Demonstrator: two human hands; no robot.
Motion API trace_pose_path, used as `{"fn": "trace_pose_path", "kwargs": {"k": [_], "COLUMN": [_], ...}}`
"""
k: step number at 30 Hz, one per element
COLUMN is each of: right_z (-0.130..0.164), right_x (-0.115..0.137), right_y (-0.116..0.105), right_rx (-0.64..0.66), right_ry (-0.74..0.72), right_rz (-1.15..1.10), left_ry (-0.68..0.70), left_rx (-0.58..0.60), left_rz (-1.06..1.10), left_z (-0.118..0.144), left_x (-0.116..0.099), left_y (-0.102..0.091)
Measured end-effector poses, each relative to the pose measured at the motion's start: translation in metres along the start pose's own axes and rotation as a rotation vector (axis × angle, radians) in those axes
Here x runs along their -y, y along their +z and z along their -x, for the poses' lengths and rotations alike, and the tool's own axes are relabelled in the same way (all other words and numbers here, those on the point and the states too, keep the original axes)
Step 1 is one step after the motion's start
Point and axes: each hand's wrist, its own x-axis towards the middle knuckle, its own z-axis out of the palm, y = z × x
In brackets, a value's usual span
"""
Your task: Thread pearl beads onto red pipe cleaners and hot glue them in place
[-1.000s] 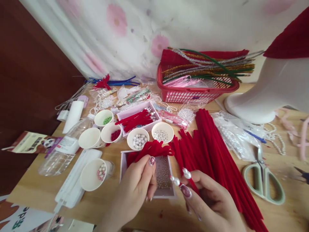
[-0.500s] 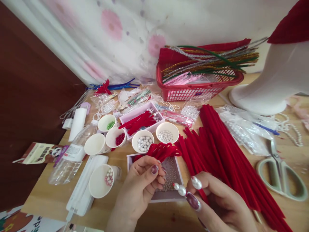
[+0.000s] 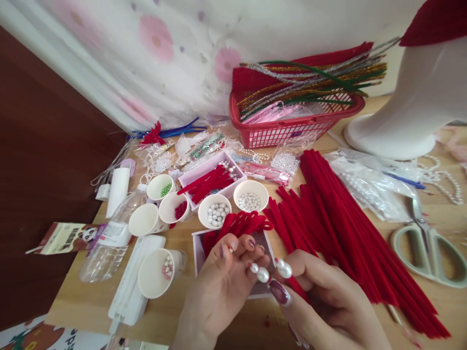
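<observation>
My right hand (image 3: 324, 296) is closed, pinching red pipe cleaners between thumb and fingers. White pearl beads (image 3: 262, 274) sit on their tips, with a bit of red showing at the ends. Close beside them, my left hand (image 3: 222, 287) is turned partly palm up, its fingers loosely curled and apart; no held object shows clearly in it. Below and behind the left hand is a lilac tray (image 3: 199, 243), partly hidden, with looped red pipe cleaners (image 3: 244, 223) at its far end. Cups of white pearls (image 3: 218, 214) stand just beyond it.
A bundle of long red pipe cleaners (image 3: 335, 228) lies to the right, with scissors (image 3: 426, 243) past it. Bead cups (image 3: 144, 219), a plastic bottle (image 3: 105, 243) and a white device (image 3: 134, 282) stand left. Behind are a red basket (image 3: 277, 133) and a white stand (image 3: 394, 112).
My left hand's fingers have gone from pinched together to apart. My right hand has brought the beaded tips a little left and up, nearer the left hand. The view has shifted slightly.
</observation>
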Motion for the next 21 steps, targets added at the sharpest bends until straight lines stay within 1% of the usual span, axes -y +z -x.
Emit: {"fn": "trace_pose_path", "kwargs": {"k": [4, 9, 15, 21], "right_z": [-0.0002, -0.0021, -0.0051, -0.0037], "right_x": [-0.0004, 0.0012, 0.0033, 0.0035], "right_y": [0.0016, 0.0036, 0.0049, 0.0036], "right_rx": [0.002, -0.007, -0.028, -0.089], "right_ry": [-0.001, -0.031, -0.081, -0.073], "right_rz": [-0.041, -0.036, 0.044, 0.032], "left_ry": [-0.037, -0.077, -0.155, -0.123], "left_rx": [0.0, 0.039, 0.07, 0.103], "left_rz": [0.034, 0.039, 0.04, 0.032], "left_z": [0.001, 0.0026, 0.005, 0.0047], "left_x": [0.0024, 0.005, 0.0073, 0.0081], "left_y": [-0.0001, 0.0011, 0.0042, 0.0074]}}
